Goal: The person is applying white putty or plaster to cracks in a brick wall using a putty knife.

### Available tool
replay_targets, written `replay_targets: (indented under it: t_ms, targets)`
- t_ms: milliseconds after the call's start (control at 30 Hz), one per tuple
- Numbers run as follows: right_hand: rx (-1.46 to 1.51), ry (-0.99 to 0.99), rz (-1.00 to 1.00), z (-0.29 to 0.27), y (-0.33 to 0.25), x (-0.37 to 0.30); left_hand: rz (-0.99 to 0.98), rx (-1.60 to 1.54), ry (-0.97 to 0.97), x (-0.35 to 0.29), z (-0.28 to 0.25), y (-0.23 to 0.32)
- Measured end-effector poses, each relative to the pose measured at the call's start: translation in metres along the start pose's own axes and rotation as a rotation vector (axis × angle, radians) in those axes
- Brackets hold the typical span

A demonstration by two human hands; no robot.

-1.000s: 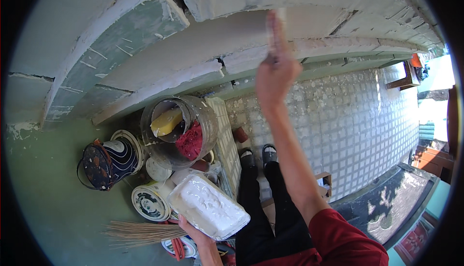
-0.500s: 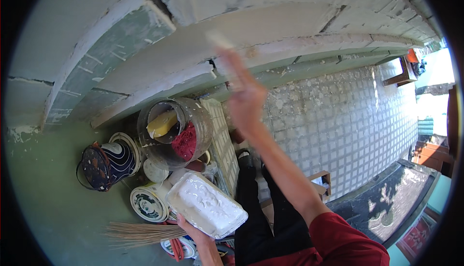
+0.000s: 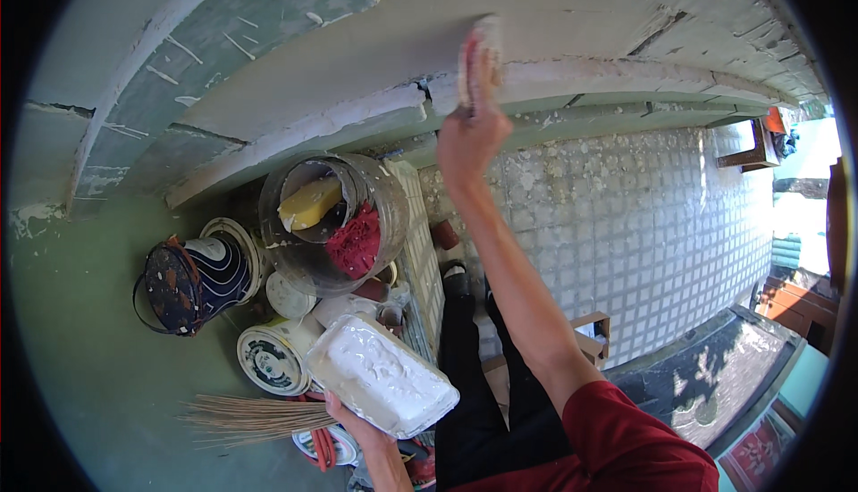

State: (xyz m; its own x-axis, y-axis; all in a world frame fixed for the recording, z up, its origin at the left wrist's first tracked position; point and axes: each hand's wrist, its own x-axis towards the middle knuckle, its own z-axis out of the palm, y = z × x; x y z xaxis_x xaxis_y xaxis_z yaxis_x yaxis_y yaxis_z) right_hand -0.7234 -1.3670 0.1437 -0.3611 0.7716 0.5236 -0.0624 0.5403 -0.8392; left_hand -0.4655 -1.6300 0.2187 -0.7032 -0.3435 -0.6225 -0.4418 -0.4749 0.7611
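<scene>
My left hand [image 3: 359,428] grips the lower left edge of a pale rectangular tray [image 3: 323,370] from below. Thick white paste [image 3: 382,369] with a lumpy surface fills it. At the end of my outstretched arm, my right hand [image 3: 472,139] is closed round a flat hand tool smeared with white [image 3: 479,56], with some red along one side. Blur hides its exact kind. Its far end is at the pale wall [image 3: 554,32], just above a ledge; whether it touches cannot be told.
A clear round tub [image 3: 393,197] holds a yellow sponge [image 3: 309,204] and a crumpled red cloth [image 3: 354,242]. Beside it stand a dark paint-stained bucket [image 3: 174,286] and a lidded pail [image 3: 270,362]. Broom bristles [image 3: 255,413] stick out under the tray. A dark tabletop [image 3: 706,376] lies to the right.
My right hand and its tool have moved right and upward along the wall. The tray in my left hand has hardly moved. My view has shifted slightly.
</scene>
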Motion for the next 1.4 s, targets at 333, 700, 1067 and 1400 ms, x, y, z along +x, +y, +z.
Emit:
replay_targets:
  t_ms: [333, 700, 1067, 1400]
  targets:
    - [0.045, -0.463, -0.313, -0.054, 0.021, 0.005, -0.061, 0.094, -0.054, -0.003, 0.023, -0.003]
    - [-0.427, -0.325, -0.8, -0.093, 0.09, 0.09, -0.107, 0.058, -0.08, -0.005, 0.023, -0.013]
    - [-0.254, -0.313, -0.721, -0.115, 0.043, 0.109, -0.077, 0.029, -0.051, -0.007, 0.02, -0.008]
    - [-0.416, -0.577, -0.602, -0.112, 0.087, 0.078, -0.054, 0.037, -0.054, -0.008, 0.028, -0.015]
